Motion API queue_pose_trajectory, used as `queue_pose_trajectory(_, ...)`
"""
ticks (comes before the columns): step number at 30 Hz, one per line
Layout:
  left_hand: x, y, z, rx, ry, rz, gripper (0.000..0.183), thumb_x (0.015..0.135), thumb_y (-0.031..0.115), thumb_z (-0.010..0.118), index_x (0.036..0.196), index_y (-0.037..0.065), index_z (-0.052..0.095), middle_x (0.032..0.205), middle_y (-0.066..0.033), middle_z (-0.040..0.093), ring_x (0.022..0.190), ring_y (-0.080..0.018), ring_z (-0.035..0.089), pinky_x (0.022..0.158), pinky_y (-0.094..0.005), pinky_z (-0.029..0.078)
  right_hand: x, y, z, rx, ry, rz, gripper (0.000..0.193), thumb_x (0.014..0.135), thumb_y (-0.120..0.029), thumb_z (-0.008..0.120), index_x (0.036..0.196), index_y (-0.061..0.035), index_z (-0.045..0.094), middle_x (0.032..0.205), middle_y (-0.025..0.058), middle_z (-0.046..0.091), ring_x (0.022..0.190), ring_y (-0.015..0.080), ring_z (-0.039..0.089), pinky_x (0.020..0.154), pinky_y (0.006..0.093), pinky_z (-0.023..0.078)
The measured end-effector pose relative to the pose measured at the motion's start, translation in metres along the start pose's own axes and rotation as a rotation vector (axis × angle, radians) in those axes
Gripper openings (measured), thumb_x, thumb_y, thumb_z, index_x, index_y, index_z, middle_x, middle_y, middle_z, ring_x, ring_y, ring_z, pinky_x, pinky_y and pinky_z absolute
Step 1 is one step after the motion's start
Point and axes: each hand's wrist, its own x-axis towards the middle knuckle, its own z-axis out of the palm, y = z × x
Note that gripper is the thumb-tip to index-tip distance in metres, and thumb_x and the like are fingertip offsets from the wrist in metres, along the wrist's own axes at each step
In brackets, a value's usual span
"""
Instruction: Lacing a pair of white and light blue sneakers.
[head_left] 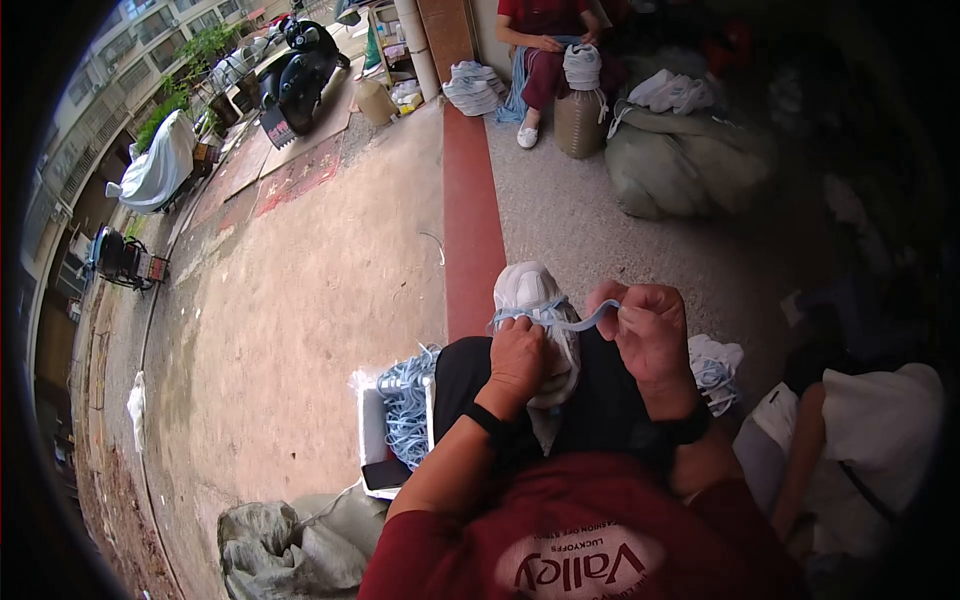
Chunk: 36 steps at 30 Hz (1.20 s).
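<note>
Curled closed, the left grip [522, 350] is steadying the white shoe [525, 285] at the chest's [575, 500] twelve o'clock, while the right grip [648, 325] is pinching the blue lace [580, 324] toward three o'clock, best kept untwisted.

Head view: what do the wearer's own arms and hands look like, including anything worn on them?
Both the left hand and the right hand are ungloved. A black wristband circles the left wrist, and another dark band the right. The forearms are bare, below dark red sleeves.
</note>
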Motion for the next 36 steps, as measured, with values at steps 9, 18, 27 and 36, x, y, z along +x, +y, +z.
queue_pose_trajectory(9, -0.009, 0.020, -0.038, -0.188, -0.476, 0.248, 0.011, 0.068, 0.013, 0.061, 0.074, 0.004, 0.061, 0.073, -0.0142, 0.060, 0.071, -0.0322, 0.059, 0.062, -0.0397, 0.049, -0.006, 0.003, -0.008, -0.163, 0.122, -0.115, 0.018, 0.075, 0.003, 0.052, 0.058, -0.0030, 0.052, 0.094, 0.0192, 0.059, 0.087, 0.0131, 0.054, 0.066, 0.0239, 0.042)
queue_pose_trajectory(18, -0.022, 0.031, -0.118, -0.483, -0.151, 0.312, 0.007, 0.071, 0.006, 0.059, 0.077, 0.005, 0.058, 0.065, -0.0101, 0.054, 0.060, -0.0275, 0.057, 0.055, -0.0352, 0.047, -0.010, 0.016, 0.006, -0.086, -0.039, 0.197, 0.007, 0.083, -0.004, 0.058, 0.077, -0.0010, 0.055, 0.077, 0.0114, 0.062, 0.075, 0.0165, 0.060, 0.066, 0.0254, 0.048)
queue_pose_trajectory(27, -0.003, 0.037, -0.122, -0.933, 0.148, -0.084, 0.005, 0.078, -0.004, 0.063, 0.082, -0.001, 0.063, 0.075, -0.0065, 0.062, 0.071, -0.0114, 0.061, 0.062, -0.0242, 0.047, -0.006, 0.041, 0.011, -0.156, 0.053, 0.161, 0.014, 0.082, 0.003, 0.057, 0.096, 0.0044, 0.059, 0.082, 0.0090, 0.064, 0.075, 0.0137, 0.061, 0.067, 0.0248, 0.050)
queue_pose_trajectory(36, -0.006, 0.022, -0.094, -1.149, 0.251, -0.080, 0.007, 0.078, -0.004, 0.065, 0.083, 0.000, 0.066, 0.080, -0.0037, 0.064, 0.076, -0.0083, 0.058, 0.069, -0.0212, 0.046, -0.007, 0.052, 0.000, -0.194, -0.058, 0.227, 0.013, 0.083, 0.001, 0.057, 0.095, 0.0040, 0.062, 0.078, 0.0062, 0.064, 0.066, 0.0080, 0.058, 0.059, 0.0206, 0.047)
